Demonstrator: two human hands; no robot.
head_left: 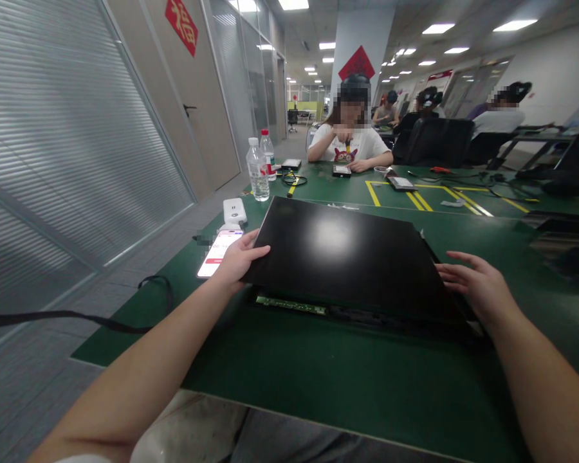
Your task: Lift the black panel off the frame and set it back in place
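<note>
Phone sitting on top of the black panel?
No, the phone lies on the green mat left of the black panel, by the left hand.

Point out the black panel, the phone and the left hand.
black panel [347, 257]: head view, middle of its glossy top face.
phone [217, 254]: head view, on the lit screen.
left hand [238, 258]: head view, back of the hand.

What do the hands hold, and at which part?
Left hand grips the black panel at its near left corner; right hand lies at its right edge, hold unclear.
</note>
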